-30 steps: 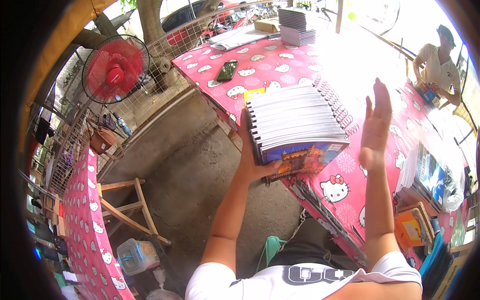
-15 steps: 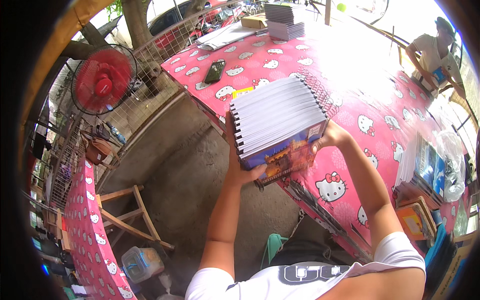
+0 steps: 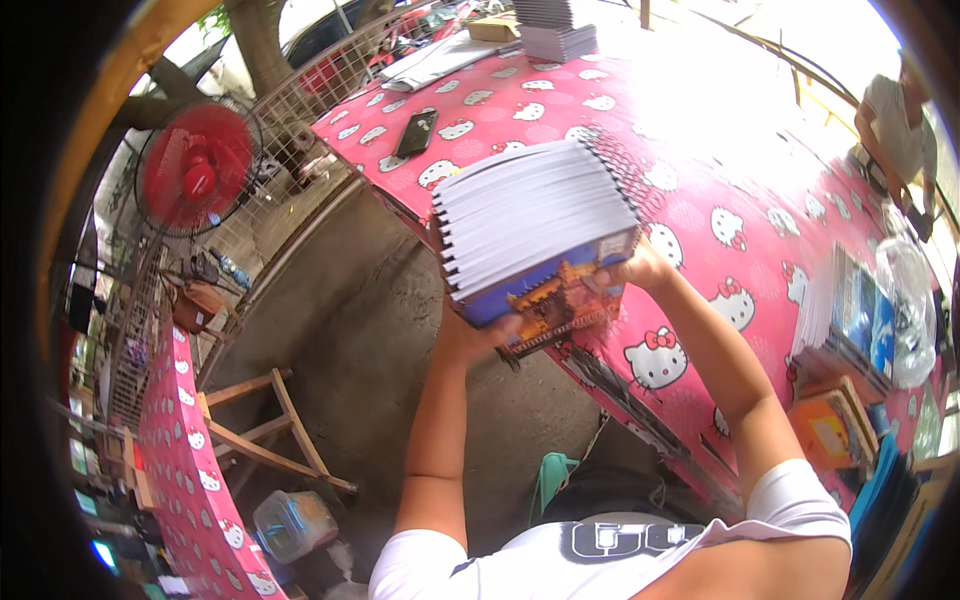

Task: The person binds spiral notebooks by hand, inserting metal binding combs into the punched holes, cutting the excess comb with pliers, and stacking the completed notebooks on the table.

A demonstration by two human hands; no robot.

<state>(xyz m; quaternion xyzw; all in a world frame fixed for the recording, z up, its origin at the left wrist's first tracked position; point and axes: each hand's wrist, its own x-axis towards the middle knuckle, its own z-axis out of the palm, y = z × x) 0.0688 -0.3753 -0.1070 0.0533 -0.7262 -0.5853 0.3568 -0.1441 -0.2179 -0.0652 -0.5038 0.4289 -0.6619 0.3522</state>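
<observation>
A thick stack of notebooks (image 3: 535,215) is held between both hands, above the near edge of the pink table. Its white page edges face up, black binding shows along the left side, and a blue and orange printed cover faces me. My left hand (image 3: 475,335) is closed around the stack's lower left corner, its thumb on the cover. My right hand (image 3: 642,265) grips the right end, thumb also against the cover. The other fingers of both hands are partly hidden. Thin coil loops (image 3: 618,165) show just beyond the stack's right side.
A phone (image 3: 417,133) lies on the patterned tablecloth (image 3: 520,105). Stacked notebooks (image 3: 558,42) stand at the back; more books (image 3: 850,315) and a clear plastic bag (image 3: 907,310) are at right. A red fan (image 3: 197,170) stands left. Another person (image 3: 900,140) is far right.
The notebook stack, still in both hands, has shifted slightly left and up in view. The other person has moved right, hands lower. The surroundings have shifted slightly too.
</observation>
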